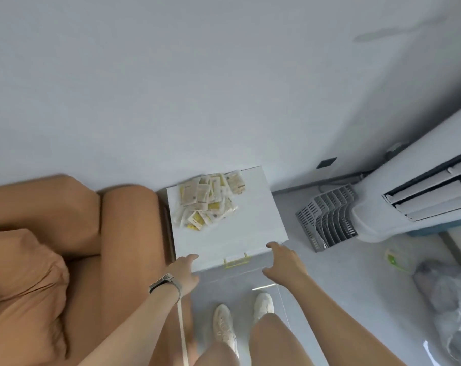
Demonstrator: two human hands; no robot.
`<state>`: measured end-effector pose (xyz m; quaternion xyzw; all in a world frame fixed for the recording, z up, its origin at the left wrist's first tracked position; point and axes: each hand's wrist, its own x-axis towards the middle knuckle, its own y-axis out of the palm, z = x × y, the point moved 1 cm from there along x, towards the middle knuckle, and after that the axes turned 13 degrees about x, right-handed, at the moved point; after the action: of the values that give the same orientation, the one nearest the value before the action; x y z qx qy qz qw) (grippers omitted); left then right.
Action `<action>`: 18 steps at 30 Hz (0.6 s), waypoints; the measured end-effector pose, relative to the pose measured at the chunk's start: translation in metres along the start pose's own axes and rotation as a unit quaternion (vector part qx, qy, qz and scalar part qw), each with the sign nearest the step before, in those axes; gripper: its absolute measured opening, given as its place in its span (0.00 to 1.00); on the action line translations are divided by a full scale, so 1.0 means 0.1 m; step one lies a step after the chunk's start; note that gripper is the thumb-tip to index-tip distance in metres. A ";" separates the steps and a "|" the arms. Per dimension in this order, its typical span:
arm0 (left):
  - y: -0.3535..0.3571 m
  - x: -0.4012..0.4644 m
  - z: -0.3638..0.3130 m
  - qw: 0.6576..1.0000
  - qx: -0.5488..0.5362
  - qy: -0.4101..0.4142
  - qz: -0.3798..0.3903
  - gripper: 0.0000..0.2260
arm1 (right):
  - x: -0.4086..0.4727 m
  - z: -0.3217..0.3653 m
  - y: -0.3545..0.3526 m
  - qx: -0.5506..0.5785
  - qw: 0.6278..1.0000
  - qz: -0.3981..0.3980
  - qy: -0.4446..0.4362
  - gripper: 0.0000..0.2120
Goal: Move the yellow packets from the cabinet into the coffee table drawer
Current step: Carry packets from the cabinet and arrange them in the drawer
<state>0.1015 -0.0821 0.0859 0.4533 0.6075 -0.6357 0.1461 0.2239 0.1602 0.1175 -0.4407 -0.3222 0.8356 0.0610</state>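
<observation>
The yellow packets (208, 200) lie heaped at the cabinet's (240, 233) far left corner. My left hand (186, 273) and right hand (282, 261) hover empty, fingers relaxed, at its near edge, ready to gather them.

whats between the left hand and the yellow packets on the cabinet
In the head view, only bare white cabinet top lies between the left hand, at the near edge, and the pile of yellow packets toward the back. Nothing else sits there.

Both hands reach forward: left hand (186, 270) and right hand (283, 262), fingers seemingly relaxed, gripping nothing.
</observation>
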 end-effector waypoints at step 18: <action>0.11 1.87 -0.08 0.920 -0.322 -0.159 -0.159 0.26 | 2.52 0.32 0.35 0.109 0.988 0.110 -0.022 0.24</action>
<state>0.0107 -0.0093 -0.0611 0.1720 0.8120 -0.4845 0.2764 0.0528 0.2142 -0.0659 -0.4456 -0.1806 0.8768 0.0094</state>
